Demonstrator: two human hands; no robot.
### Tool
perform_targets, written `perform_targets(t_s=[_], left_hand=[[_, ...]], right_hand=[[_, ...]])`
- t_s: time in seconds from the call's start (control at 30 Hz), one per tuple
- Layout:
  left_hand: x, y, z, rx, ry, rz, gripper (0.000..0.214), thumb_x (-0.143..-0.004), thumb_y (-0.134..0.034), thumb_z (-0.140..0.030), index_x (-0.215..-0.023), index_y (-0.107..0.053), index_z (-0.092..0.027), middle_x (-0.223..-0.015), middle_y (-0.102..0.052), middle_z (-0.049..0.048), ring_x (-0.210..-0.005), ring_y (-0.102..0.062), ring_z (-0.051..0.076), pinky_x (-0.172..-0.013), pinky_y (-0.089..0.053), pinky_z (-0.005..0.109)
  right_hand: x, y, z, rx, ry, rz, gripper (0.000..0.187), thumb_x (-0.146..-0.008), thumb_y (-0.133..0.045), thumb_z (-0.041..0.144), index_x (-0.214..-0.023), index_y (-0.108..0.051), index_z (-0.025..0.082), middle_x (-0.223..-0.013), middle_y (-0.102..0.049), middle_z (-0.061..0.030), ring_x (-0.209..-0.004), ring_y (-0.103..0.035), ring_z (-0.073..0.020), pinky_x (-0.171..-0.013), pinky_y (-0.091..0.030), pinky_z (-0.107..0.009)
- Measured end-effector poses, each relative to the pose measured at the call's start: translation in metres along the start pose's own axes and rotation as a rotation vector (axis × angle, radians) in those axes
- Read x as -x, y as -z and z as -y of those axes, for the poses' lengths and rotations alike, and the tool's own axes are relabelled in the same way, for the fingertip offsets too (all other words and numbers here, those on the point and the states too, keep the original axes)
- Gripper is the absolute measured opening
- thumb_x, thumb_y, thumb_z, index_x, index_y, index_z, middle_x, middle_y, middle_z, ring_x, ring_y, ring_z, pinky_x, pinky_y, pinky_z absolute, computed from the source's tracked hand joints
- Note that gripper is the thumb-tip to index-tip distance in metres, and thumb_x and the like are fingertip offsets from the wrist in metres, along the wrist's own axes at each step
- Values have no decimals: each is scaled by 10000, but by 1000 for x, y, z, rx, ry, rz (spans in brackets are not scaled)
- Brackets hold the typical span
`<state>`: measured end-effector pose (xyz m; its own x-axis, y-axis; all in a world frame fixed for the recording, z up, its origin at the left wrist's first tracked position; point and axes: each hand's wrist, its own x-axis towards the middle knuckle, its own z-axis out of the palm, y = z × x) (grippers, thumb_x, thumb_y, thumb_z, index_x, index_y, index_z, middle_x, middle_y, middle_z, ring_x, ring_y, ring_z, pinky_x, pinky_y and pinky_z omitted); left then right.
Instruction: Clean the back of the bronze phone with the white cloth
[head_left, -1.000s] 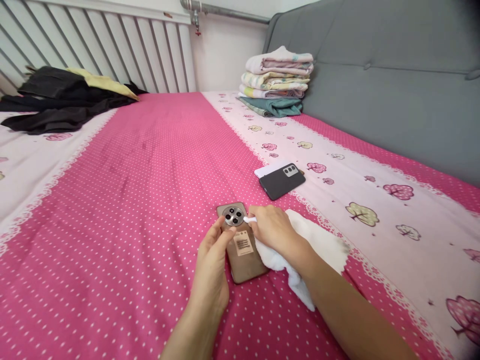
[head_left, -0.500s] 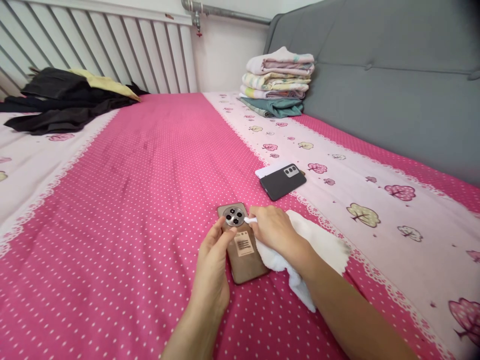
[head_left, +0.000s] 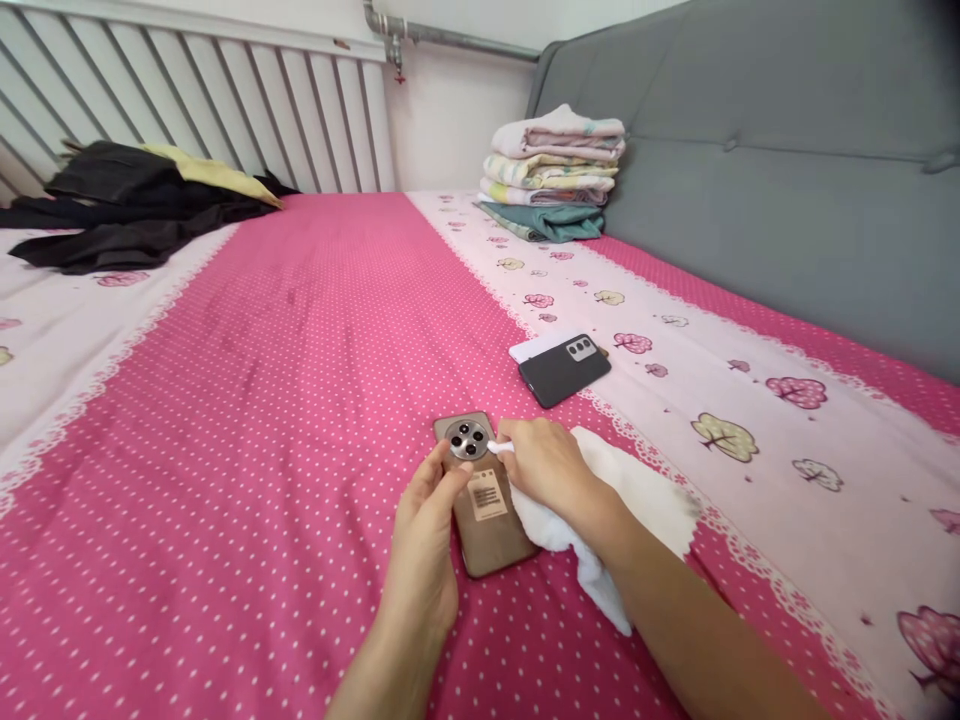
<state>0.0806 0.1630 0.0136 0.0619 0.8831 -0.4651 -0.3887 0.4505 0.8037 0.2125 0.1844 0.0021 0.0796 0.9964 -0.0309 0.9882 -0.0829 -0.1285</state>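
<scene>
A brown-backed smartphone point(head_left: 495, 545) lies face down on the bed, with a round camera ring of several lenses and a pale printed label. My left hand point(head_left: 427, 510) grips its left edge, thumb resting on the back just below the camera ring. In my right hand point(head_left: 551, 465) is a white cloth point(head_left: 637, 490). A twisted corner of it pokes out from my pinched fingers and meets the right side of the camera ring. The rest of the cloth spreads under and beside my right wrist, partly covering the phone's right edge.
Beyond my hands lies a black phone point(head_left: 566, 372) on top of a pale flat item point(head_left: 529, 347). Folded fabrics point(head_left: 555, 170) are stacked near the grey headboard point(head_left: 765, 200). Dark clothes point(head_left: 127, 210) lie at the far left before a white radiator point(head_left: 225, 100).
The scene sits slightly lower in the picture. Both hands keep their hold, with the cloth tip still beside the camera ring.
</scene>
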Motion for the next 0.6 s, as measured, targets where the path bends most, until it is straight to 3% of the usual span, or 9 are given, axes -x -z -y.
perform_targets(t_s=[0.6], left_hand=[[-5,5,4,28,-5,20,485,-736,-615,-152,-1203,-492,-196,-1109,-642,48,-977,-613,156,-723,-504,182]], right_hand=[[0,-1,2,-17,-5,-5,160,-800,-481,211,-896,-608,218,-816,-662,-64,-780,-615,-221,-581,-333,-270]])
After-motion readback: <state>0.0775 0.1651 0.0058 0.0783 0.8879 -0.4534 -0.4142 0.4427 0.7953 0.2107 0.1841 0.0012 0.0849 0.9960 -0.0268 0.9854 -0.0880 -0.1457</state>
